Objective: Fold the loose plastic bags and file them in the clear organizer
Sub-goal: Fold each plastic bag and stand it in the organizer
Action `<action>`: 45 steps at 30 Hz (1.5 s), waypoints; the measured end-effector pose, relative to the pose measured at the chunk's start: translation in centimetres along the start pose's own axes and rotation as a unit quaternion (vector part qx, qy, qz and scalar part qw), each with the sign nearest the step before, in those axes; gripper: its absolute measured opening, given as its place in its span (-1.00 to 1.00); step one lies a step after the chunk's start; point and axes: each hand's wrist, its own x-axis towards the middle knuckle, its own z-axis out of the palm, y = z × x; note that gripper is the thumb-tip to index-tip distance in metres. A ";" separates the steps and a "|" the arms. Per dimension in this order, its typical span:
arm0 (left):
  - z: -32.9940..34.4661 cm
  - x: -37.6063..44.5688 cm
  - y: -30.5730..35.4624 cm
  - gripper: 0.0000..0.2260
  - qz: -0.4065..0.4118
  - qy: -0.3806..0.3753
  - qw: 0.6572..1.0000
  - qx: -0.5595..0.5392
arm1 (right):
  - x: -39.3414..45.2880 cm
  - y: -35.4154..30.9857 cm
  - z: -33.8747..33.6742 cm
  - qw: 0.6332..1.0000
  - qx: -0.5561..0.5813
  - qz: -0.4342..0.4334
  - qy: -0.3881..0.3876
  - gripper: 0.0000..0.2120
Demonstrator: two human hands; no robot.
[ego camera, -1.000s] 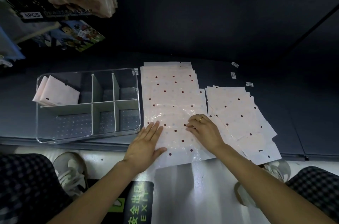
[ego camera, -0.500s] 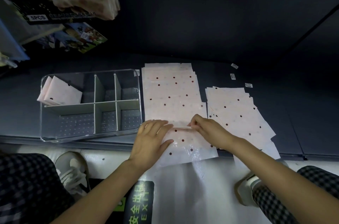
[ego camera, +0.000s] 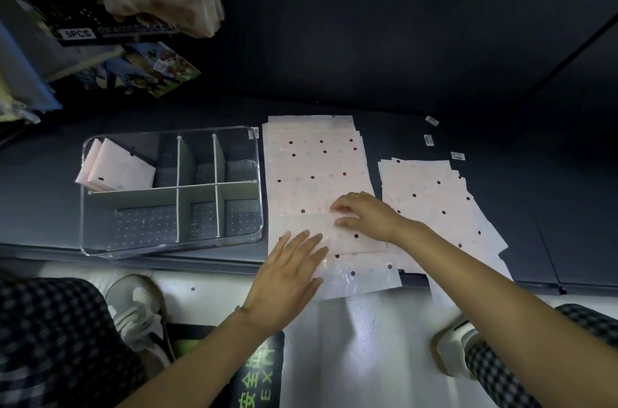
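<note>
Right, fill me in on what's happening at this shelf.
A person is folding a dotted bag on the dark shelf. The left hand lies flat on its near end while the right hand presses the folded flap down. The organizer holds folded bags in its far-left compartment; a loose pile waits to the right.

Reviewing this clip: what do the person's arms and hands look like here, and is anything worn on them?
Both forearms are bare, with no sleeves or gloves in view. The right hand wears a thin gold-coloured ring on one finger. The left hand shows no ring; a small, thin band or bracelet seems to sit at its wrist, too small to make out.
</note>
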 end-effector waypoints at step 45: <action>-15.4 3.7 -1.0 -0.88 -0.335 0.008 0.686 -0.646 | -10.9 -9.5 -3.8 0.846 0.522 -0.008 0.110 -0.85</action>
